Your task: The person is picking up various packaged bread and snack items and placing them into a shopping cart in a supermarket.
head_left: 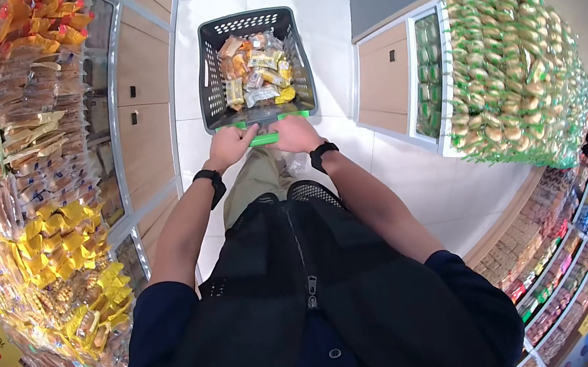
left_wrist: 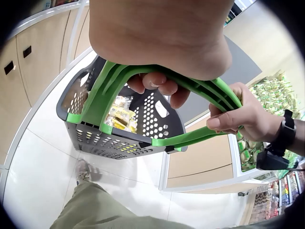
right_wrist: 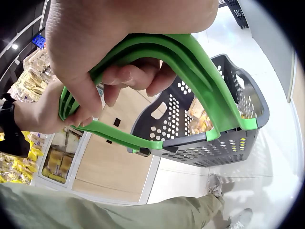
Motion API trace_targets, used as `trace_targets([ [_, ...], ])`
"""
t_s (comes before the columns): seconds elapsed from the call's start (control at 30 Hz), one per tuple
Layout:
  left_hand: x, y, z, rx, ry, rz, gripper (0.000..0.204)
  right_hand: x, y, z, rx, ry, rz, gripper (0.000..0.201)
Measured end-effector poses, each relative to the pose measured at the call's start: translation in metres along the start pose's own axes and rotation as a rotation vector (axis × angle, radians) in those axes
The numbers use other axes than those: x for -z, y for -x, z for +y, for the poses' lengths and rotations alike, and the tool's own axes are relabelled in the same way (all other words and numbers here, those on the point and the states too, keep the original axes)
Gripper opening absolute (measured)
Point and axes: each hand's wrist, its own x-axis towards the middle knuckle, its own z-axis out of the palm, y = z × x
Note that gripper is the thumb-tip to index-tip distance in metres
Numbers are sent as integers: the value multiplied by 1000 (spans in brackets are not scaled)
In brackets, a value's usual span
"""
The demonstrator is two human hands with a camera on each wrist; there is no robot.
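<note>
A dark grey shopping basket (head_left: 244,19) with perforated walls hangs in front of the person's legs. Its green handle (head_left: 265,139) is held by both hands. My left hand (head_left: 229,146) grips one side, fingers curled underneath in the left wrist view. The right hand (head_left: 296,136) curls round the other side, and its fingers show below the green bar (right_wrist: 209,90) in the right wrist view. Inside the basket lie several wrapped packets (head_left: 262,60), orange, yellow and clear. Both wrists wear black straps.
On the left, a long display (head_left: 69,236) is heaped with packaged foods, above wooden cabinets (head_left: 145,130). Green-wrapped packets (head_left: 510,77) fill a stand at right. Shelves of small goods (head_left: 564,263) curve round the lower right. Pale floor tiles (head_left: 333,45) run between them.
</note>
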Motion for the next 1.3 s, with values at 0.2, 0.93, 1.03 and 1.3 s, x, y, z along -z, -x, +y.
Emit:
trace_targets([
  [0.2,21,-18,-15,-196,9,2,64,14,-30,17,161,-179,-94,45],
  [0.93,22,-86,-52,-290,194,191,19,-137,-390,250,-190,-13,269,39],
  [1.03,17,-97,-62,-251,270,192,18,-133,-436,274,-286,-110,272,42],
  [1.3,13,-110,-78,-216,320,93,16,-181,-507,344,-190,297,264,50],
])
